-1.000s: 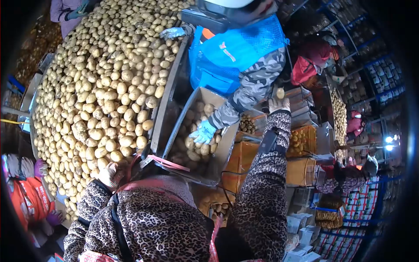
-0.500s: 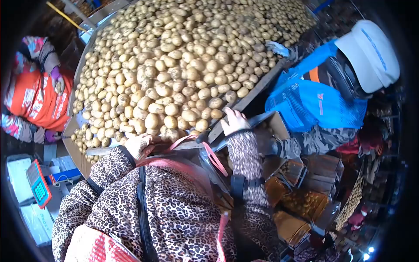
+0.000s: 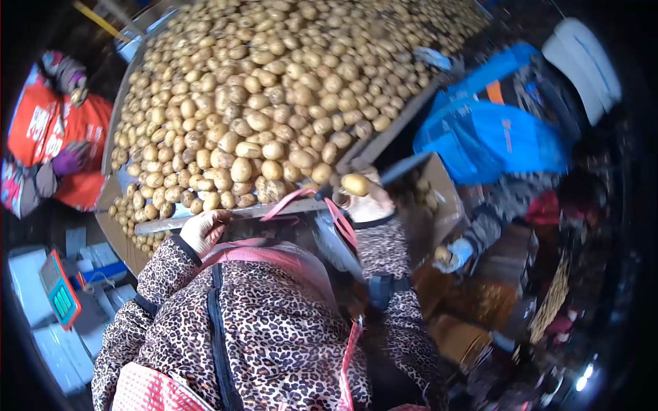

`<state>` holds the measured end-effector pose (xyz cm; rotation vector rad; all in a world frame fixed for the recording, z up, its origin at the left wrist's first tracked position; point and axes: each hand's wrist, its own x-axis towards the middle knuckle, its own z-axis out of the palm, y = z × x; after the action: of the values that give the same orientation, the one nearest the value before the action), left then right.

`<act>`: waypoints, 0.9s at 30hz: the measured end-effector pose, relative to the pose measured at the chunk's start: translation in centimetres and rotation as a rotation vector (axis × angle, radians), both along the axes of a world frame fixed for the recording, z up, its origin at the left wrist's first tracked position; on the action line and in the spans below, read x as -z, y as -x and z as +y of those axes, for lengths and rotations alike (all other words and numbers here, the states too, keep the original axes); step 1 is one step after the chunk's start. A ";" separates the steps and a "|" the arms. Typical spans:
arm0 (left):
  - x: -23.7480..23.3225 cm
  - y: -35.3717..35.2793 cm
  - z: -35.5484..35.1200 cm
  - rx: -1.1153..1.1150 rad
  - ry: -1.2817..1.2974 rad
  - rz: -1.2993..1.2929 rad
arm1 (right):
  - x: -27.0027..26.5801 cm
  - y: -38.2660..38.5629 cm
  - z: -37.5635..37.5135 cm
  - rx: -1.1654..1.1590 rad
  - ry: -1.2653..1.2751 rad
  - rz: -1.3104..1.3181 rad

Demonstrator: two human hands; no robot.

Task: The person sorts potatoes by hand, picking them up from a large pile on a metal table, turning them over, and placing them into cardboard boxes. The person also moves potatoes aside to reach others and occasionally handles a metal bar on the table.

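Note:
A large heap of potatoes (image 3: 274, 103) covers the table in front of me. In my right hand (image 3: 375, 205), at the table's right corner, is a single yellow potato (image 3: 355, 184), with the palm turned up and the fingers blurred. My left hand (image 3: 204, 231) is at the wooden ledge (image 3: 171, 223) along the near edge. Its fingers are bent and close together, and whatever they may hold is hidden. Between my hands, a pink strap (image 3: 295, 198) loops over the ledge.
A co-worker in a red apron (image 3: 58, 133) stands left. Another in a blue vest (image 3: 493, 140) is at the right, a gloved hand (image 3: 458, 255) holding a potato. A cardboard box (image 3: 439, 188) with potatoes stands right of my arm. A scale display (image 3: 60, 291) is lower left.
My right hand has turned palm up at the corner and now has a potato in it. My left hand has shifted slightly left. The blue-vested co-worker's gloved hand has come into view with a potato.

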<state>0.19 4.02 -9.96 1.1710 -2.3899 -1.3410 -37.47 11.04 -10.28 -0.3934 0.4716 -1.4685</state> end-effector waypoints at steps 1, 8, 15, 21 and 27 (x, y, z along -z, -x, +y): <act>0.4 0.0 -0.1 0.050 0.017 0.015 | 2.1 -1.3 1.9 0.104 -0.197 0.011; 5.6 -2.9 0.8 0.329 -0.155 -0.021 | 8.8 -13.8 16.6 0.649 -1.042 -0.430; 13.2 -6.3 1.7 0.798 -0.175 -0.324 | 12.9 -20.0 30.8 0.937 -0.907 -0.232; 11.5 -9.6 0.1 0.366 0.112 -0.158 | 14.7 -14.3 19.4 0.722 -0.941 0.260; 11.7 -19.1 3.4 0.049 0.042 -0.217 | 14.4 -16.9 11.1 0.573 -0.823 0.440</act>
<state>19.29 7.39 -21.63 1.3160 -2.5975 -1.2280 -20.55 22.09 -24.68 0.1060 1.5702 -1.5722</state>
